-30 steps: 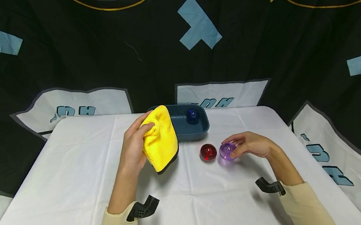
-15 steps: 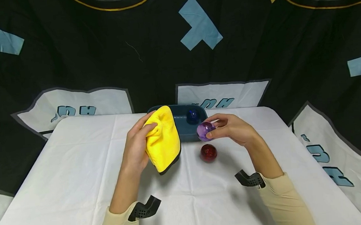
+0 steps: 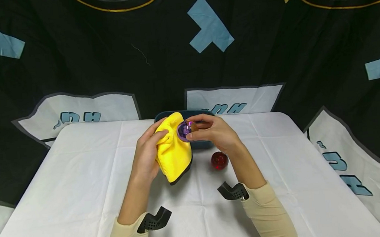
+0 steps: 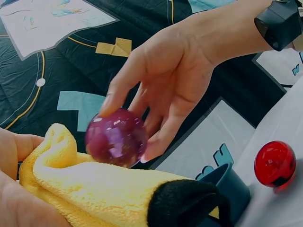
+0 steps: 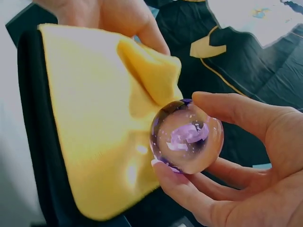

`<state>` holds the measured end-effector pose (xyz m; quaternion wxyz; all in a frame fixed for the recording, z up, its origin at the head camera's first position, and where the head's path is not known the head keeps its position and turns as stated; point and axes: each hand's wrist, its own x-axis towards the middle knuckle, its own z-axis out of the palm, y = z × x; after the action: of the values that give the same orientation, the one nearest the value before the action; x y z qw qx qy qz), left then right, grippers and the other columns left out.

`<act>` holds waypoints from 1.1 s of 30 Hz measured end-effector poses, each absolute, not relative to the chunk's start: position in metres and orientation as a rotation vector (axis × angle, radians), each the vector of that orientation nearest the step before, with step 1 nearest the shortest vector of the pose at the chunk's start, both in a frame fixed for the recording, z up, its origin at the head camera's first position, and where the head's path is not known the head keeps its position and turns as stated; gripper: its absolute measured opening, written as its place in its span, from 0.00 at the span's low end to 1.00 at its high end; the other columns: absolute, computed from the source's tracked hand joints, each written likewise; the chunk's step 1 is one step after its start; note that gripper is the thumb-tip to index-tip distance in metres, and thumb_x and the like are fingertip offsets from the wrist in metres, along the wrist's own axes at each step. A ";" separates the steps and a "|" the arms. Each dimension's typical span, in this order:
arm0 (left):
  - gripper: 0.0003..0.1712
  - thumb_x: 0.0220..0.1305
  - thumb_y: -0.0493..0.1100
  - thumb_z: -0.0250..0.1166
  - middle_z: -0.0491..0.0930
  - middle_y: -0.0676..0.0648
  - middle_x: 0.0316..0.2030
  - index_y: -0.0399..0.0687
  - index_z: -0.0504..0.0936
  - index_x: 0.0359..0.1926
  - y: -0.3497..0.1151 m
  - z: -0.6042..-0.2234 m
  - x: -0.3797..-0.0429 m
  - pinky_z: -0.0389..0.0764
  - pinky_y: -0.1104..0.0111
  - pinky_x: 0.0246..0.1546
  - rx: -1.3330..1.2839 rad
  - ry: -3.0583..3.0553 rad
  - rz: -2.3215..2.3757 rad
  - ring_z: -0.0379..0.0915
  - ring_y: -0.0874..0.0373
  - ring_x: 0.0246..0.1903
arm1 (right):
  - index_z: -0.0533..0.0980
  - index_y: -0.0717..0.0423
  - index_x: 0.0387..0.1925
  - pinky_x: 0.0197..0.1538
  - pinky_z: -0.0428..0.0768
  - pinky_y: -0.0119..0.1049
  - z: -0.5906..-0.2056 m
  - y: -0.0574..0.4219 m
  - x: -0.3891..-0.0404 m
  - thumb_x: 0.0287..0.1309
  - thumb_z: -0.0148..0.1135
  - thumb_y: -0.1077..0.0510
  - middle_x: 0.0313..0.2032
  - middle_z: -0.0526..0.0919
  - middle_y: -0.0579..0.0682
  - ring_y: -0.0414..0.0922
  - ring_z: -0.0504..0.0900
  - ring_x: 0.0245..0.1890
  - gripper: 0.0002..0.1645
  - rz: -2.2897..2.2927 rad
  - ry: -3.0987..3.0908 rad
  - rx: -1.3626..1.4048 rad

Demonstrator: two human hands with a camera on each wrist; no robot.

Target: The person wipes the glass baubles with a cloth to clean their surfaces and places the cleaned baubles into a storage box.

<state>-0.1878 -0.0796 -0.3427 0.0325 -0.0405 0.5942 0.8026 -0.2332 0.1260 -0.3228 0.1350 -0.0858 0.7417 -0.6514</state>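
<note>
My left hand [image 3: 146,153] grips a yellow cloth [image 3: 174,155] with a black edge, its thumb pressed into a fold. A clear purple glass ball [image 3: 182,131] is pinched between the thumb and fingers of my right hand [image 3: 212,131], up in the air right beside the cloth. In the right wrist view the purple ball [image 5: 184,137] overlaps the yellow face of the cloth [image 5: 99,123]. Lower right of the ball, a red glass ball [image 3: 219,161] rests on the white table. The left wrist view also shows the red ball [image 4: 275,163] at its right side.
Behind both hands stands a dark blue-grey tray [image 3: 201,145] at the table's far edge, mostly covered by the cloth and right hand. The white-covered table [image 3: 82,201] ends at a black hanging backdrop [image 3: 105,58] with blue tape pieces. Black wrist cameras [image 3: 232,191] sit on both sleeves.
My right hand has lifted the purple ball off the table and carried it left, past the red ball and the tray, to the cloth. The left hand has shifted slightly right.
</note>
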 end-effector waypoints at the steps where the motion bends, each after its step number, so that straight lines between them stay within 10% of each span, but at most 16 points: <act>1: 0.24 0.74 0.47 0.56 0.69 0.48 0.64 0.60 0.74 0.69 -0.080 -0.343 -0.188 0.79 0.63 0.57 -0.121 1.830 2.470 0.69 0.50 0.59 | 0.78 0.57 0.59 0.56 0.84 0.40 -0.323 0.123 -0.232 0.51 0.76 0.64 0.52 0.86 0.58 0.50 0.84 0.50 0.32 -1.898 2.140 -0.243; 33: 0.23 0.75 0.48 0.56 0.69 0.49 0.64 0.59 0.74 0.68 -0.070 -0.347 -0.188 0.81 0.66 0.56 -0.131 1.828 2.456 0.70 0.51 0.60 | 0.80 0.47 0.59 0.57 0.84 0.42 -0.339 0.112 -0.219 0.48 0.78 0.64 0.58 0.81 0.51 0.52 0.82 0.55 0.34 -1.903 2.164 -0.256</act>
<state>-0.1882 -0.0698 -0.3468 0.0384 -0.0427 0.5961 0.8009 -0.2188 0.1118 -0.3391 0.1240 -0.0879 0.7423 -0.6526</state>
